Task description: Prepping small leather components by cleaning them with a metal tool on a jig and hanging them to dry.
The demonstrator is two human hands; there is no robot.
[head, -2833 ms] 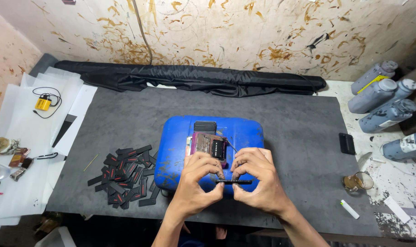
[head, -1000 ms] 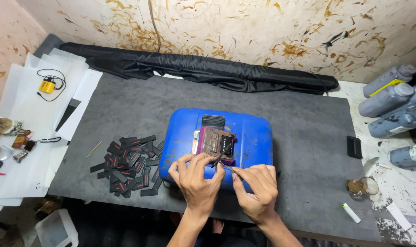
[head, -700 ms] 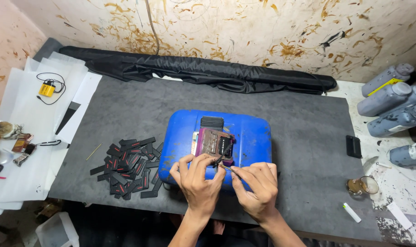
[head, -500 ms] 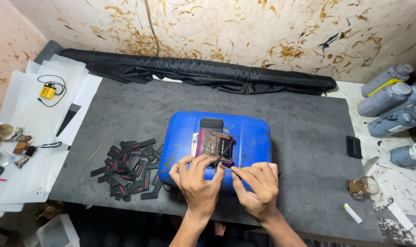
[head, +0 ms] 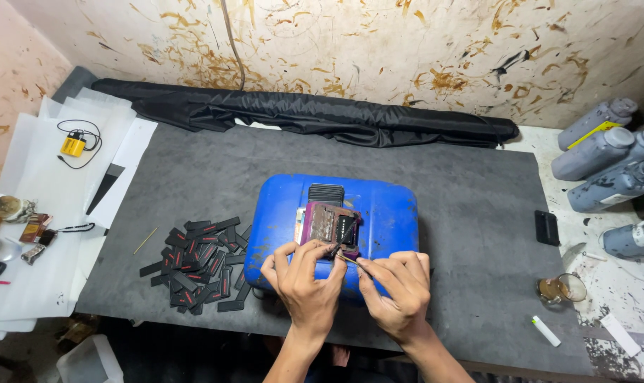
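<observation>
A blue plastic can (head: pixel 378 213) lies flat on the grey mat (head: pixel 463 213) of the desk, and on its top face sits a small purple-and-black block (head: pixel 329 225), just behind a ribbed black cap (head: pixel 326 193). Both hands work at the near edge of that block. The left hand (head: pixel 304 284) rests on the front of the can with its fingers curled up to the block's near edge, the thumb and forefinger pinched at a small dark piece there; the piece is too small to tell what it is. The right hand (head: pixel 400 291) lies just beside it, touching or nearly touching it, and pinches a thin stick-like tool (head: pixel 349 261) whose tip points toward the same spot at the block's edge. So the block lies directly ahead of both hands, at the fingertips, with the left hand closest to it.

To the left of the can, near the left hand, a heap of flat black tabs (head: pixel 198 262) with red marks is spread on the mat. A rolled black cloth (head: pixel 300 117) lies along the back of the desk. White paper sheets (head: pixel 52 213) with a small yellow gadget (head: pixel 73 147) lie at far left, and grey bottles (head: pixel 605 156) lie at far right, well apart from the hands.
</observation>
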